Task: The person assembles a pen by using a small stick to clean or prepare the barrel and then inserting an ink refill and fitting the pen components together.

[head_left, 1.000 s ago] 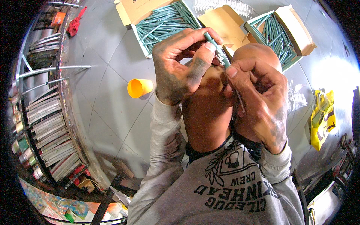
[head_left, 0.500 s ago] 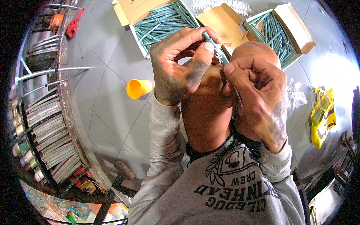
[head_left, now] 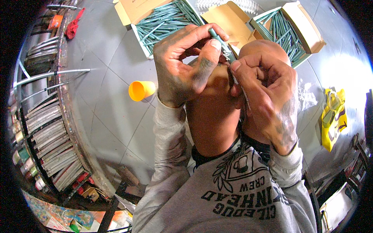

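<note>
A slim green pen (head_left: 226, 51) with white print slants between my two hands, above my knees. My left hand (head_left: 184, 66) pinches its upper end between thumb and fingers. Lower down the barrel, my right hand (head_left: 270, 93) grips the pen with thumb and curled fingers, which hide much of that end. Beyond my left hand, an open cardboard box (head_left: 136, 9) holds many similar green pens (head_left: 167, 21). A second open box (head_left: 307, 29) past my right knee is filled with more green pens (head_left: 283, 35).
A yellow cup (head_left: 140, 91) lies on the grey tiled floor (head_left: 112, 112), left of my left forearm. Metal racks (head_left: 58, 147) line the left side. Right of me are clear plastic (head_left: 307, 97) and a yellow bag (head_left: 333, 120). A red cloth (head_left: 73, 27) hangs far left.
The pen seems turned a little, its white print showing differently. Both hands keep their grip, and the whole view has shifted slightly.
</note>
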The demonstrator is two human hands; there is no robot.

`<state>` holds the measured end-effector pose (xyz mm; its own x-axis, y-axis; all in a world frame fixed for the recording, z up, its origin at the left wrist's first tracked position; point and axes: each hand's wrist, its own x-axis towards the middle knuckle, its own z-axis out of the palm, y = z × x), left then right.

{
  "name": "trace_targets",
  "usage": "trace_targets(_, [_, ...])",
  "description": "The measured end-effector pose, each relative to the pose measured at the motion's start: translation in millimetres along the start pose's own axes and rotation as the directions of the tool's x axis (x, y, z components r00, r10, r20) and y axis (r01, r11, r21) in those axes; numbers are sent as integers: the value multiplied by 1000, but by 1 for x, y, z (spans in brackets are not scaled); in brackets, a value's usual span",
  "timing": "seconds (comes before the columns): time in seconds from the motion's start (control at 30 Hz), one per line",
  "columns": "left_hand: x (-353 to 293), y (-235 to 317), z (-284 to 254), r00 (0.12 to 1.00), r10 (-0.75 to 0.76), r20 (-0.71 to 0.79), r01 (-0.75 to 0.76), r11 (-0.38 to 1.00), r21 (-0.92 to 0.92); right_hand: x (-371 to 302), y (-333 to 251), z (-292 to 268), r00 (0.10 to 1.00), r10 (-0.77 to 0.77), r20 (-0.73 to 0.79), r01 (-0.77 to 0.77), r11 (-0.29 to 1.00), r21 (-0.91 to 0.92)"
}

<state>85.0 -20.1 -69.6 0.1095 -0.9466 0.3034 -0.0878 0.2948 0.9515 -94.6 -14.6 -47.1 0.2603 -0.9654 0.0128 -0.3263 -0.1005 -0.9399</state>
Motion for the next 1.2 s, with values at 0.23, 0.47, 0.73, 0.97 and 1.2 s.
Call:
trace_targets(0.23, [2,2,-2,999,35,14,-35,999,40,-1,-9,5,999,49,-2,-49,999,4])
trace_targets(0.47, [3,2,-2,998,52,28,-54,998,46,2,-9,7,998,52,-23,-52,999,-6])
trace_targets(0.73, [4,-1,-1,998,63,31,-64,998,20,1,-10,7,997,67,-33,-67,998,-9])
trace_targets(0.97, [4,-3,-1,997,71,24,-71,997,14,-2,-13,6,996,79,-35,-79,997,-2])
trace_targets(1.2, [4,-1,-2,998,59,28,-60,997,41,0,-13,7,996,76,-36,-76,997,-6])
